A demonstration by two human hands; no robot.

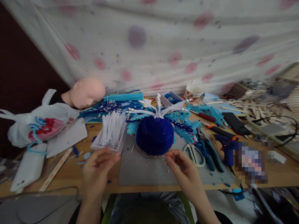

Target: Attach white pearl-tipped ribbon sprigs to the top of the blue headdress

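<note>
A deep-blue dome-shaped headpiece (154, 137) stands on a grey mat (144, 175) in front of me. White curved stalks with pearl tips (158, 104) rise from its top, and turquoise leaf-like pieces spread behind it. A bead chain (149, 156) runs along its lower rim. With thumb and forefinger pinched, my right hand (185, 174) meets that chain at the rim's right front. My left hand (99, 168) hovers left of the dome, fingers curved and somewhat apart, nothing visible in them. Just beyond it sits a white box (121, 141) of white looped stems.
Scissors (195, 155), pliers (213, 155) and a blue glue gun (227, 149) lie to the right. A mannequin head (87, 91), a plastic bag (44, 124) and a white power bank (29, 168) occupy the left. Wooden sticks (254, 109) are heaped at the far right.
</note>
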